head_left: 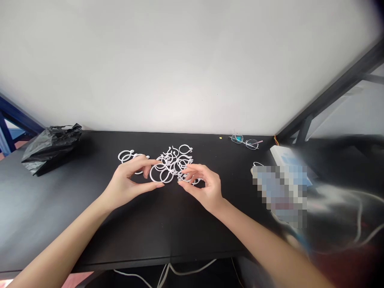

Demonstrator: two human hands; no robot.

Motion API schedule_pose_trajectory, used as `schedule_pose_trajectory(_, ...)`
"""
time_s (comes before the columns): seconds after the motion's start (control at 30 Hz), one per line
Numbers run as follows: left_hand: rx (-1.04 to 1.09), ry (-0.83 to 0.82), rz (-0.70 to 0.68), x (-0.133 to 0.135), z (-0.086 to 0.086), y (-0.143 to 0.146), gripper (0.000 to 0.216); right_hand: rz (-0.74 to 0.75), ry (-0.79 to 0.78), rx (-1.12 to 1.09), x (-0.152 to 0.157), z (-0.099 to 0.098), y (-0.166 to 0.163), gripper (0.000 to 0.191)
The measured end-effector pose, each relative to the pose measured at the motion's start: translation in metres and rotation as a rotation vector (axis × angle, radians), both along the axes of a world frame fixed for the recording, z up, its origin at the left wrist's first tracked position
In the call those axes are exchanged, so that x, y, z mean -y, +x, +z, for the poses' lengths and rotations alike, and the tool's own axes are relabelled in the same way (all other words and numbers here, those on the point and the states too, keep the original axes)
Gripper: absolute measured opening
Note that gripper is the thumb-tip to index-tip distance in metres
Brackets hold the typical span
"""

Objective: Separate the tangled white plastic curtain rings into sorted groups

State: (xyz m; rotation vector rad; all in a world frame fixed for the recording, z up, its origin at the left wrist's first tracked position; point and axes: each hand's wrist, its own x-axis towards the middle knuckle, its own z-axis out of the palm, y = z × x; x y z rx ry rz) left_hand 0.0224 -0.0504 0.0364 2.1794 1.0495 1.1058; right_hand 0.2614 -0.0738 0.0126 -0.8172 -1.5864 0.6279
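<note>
A loose heap of white curtain rings (167, 176) with small eyelets lies on the black tabletop between my hands. My left hand (127, 180) is at the heap's left side, thumb and index finger spread apart in a C shape around its near edge. On the other side, my right hand (205, 186) has its fingers slightly curled, the thumb apart from them, over the heap's right edge. Both hands' fingertips are close to rings; whether they touch any I cannot tell. A few more white rings (125, 155) lie behind my left hand, which partly hides them.
On the left stands a crumpled black plastic bag (54, 148). Eyeglasses (252, 144) lie near the wall, beside a tiny yellow bit (220, 138). To the right are a white-and-blue box (279, 154) and a blurred clear plastic bag (339, 208). White cables (192, 273) hang below the front edge.
</note>
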Motion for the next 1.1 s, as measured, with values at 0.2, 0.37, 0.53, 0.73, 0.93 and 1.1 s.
schedule_pose_trajectory(0.2,-0.003,-0.092,0.085,-0.002,0.001,-0.003,0.038,-0.024,0.064,0.024,0.002,0.001,-0.001,0.020)
schedule_pose_trajectory(0.37,-0.017,-0.121,0.112,-0.002,0.000,0.000,0.036,-0.009,0.044,0.034,0.002,0.002,-0.001,0.016)
schedule_pose_trajectory(0.53,-0.187,-0.050,0.223,-0.007,0.002,-0.005,0.037,0.008,0.031,0.042,0.002,0.002,0.000,0.013)
schedule_pose_trajectory(0.73,-0.737,-0.133,0.585,-0.014,0.008,-0.019,0.047,0.002,0.044,0.041,0.001,0.000,0.000,0.009)
schedule_pose_trajectory(0.93,-0.954,-0.189,0.597,-0.014,0.002,-0.022,0.048,0.009,0.039,0.041,0.001,0.000,0.000,0.008)
schedule_pose_trajectory(1.1,-1.017,-0.246,0.569,-0.015,0.001,-0.028,0.048,0.019,0.040,0.036,0.000,0.001,-0.001,0.006)
